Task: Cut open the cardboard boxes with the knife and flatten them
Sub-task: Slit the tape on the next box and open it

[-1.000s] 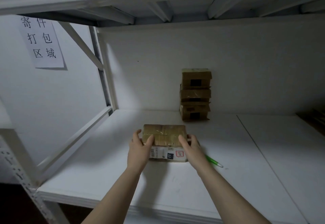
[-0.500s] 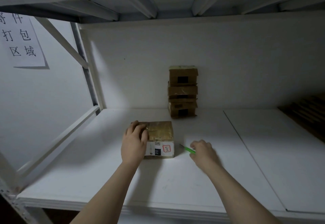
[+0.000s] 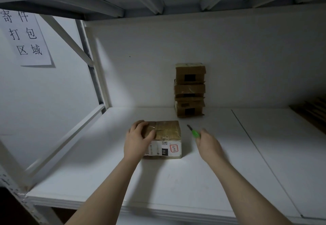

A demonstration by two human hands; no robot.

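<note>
From my remote seat I look down on a white shelf [image 3: 176,180] with both bare arms reaching forward over it. The cardboard box [image 3: 167,131] sits flat on the shelf near the middle, its top wrapped in shiny clear tape and its near face carrying a white label [image 3: 170,148] with a black patch and a red-framed handwritten note.

The left hand [image 3: 138,142] grips the box at its left end: the fingers curl over the far left edge and the thumb lies across the top. The right hand [image 3: 209,142] is closed around the knife [image 3: 194,133], with the green handle and a short dark blade sticking out past the fingers. The blade points away from me and slightly left, toward the back wall. It is just beside the box's right side and not touching it (I cannot tell whether the tip rests on the shelf or hangs above it).

Further back, against the wall, a stack of boxes [image 3: 190,90] stands three high, well apart from the one being held. A paper sign [image 3: 24,35] with large handwritten characters hangs on the left wall. Something dark brown [image 3: 310,113] lies at the shelf's far right edge, too dim for me to make out.
</note>
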